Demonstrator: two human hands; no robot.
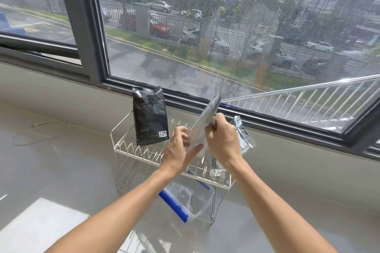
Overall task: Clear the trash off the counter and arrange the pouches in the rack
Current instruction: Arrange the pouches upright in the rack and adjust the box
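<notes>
A white wire rack (123, 146) stands on the pale counter below the window. A black pouch (150, 117) stands upright in the rack's left slots. Both hands hold a silvery grey pouch (207, 117) tilted above the middle of the rack: my right hand (223, 137) grips its right edge, my left hand (181, 150) pinches its lower left side. A crinkled silver pouch (244, 135) leans in the rack's right end, partly hidden behind my right hand.
A clear plastic container with blue rim strips (185, 199) sits under the rack near its front. A thin white cable (41, 131) lies on the counter at left. The window frame (267, 123) runs just behind the rack. Bright sunlight falls on the near counter.
</notes>
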